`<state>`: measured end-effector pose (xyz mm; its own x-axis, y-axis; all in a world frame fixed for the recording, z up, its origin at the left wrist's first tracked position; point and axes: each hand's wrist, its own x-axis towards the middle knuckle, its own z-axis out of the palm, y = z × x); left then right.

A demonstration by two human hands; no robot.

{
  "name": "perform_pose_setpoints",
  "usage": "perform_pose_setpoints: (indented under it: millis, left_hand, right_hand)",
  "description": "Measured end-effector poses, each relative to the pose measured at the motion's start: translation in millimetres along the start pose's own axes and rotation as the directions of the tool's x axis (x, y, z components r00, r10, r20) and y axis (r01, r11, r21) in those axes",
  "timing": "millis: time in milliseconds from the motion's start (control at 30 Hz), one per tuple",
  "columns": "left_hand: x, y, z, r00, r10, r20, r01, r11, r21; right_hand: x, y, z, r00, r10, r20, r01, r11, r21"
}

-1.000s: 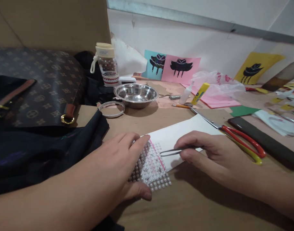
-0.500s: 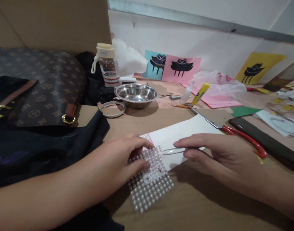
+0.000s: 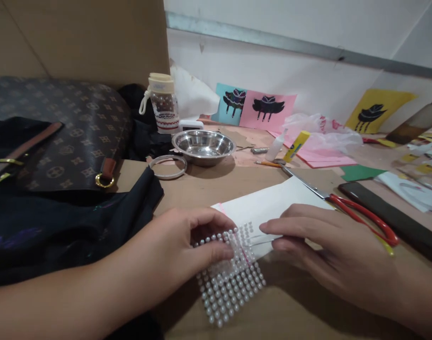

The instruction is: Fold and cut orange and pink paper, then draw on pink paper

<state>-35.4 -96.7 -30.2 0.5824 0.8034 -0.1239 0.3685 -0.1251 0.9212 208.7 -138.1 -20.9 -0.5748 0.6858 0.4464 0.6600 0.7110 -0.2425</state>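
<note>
My left hand (image 3: 201, 241) pinches a clear sheet of pearl beads (image 3: 228, 293) between thumb and fingers, tilted above the table. Tweezers (image 3: 263, 240) are held in my right hand (image 3: 315, 241), their tips at the upper right part of the sheet. Whether a bead is between the tips is too small to tell. Beneath the hands and the sheet lies a white paper (image 3: 261, 200), partly hidden by them.
Red-handled scissors (image 3: 364, 212) and a black case (image 3: 389, 217) lie at the right. Behind are a metal bowl (image 3: 204, 150), a tape ring (image 3: 168, 167), a glue stick (image 3: 296, 146) and a bottle (image 3: 164, 104). A brown bag (image 3: 77, 137) is at the left.
The bead sheet and my left hand have shifted a little right relative to the white paper. The tweezers stay by the sheet's upper right. The whole view has moved slightly.
</note>
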Motion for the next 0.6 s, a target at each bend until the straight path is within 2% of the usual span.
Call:
perform_pose_setpoints:
  millis: [167, 333, 467, 600]
  left_hand:
    - [-1.9, 1.6, 4.9, 1.0, 0.012, 0.015, -0.011, 0.997, -0.08]
    - [-1.7, -0.1, 5.1, 1.0, -0.01, -0.005, 0.01, 0.999, -0.033]
    - [-0.2, -0.2, 3.9, 0.999, -0.034, 0.024, 0.034, 0.999, -0.008]
    - [-0.3, -1.3, 4.6, 0.999, 0.015, 0.028, -0.016, 0.999, 0.049]
  right_hand:
    - [-0.8, -1.8, -1.1, 1.0, 0.017, 0.004, -0.017, 0.999, -0.03]
    - [-0.2, -2.3, -2.1, 1.0, 0.001, 0.022, 0.0, 0.998, -0.067]
    - [-1.0, -0.7, -1.1, 0.999, -0.007, 0.032, 0.009, 0.998, -0.068]
    - [-1.8, 1.0, 2.8, 0.999, -0.024, 0.028, 0.026, 0.996, -0.081]
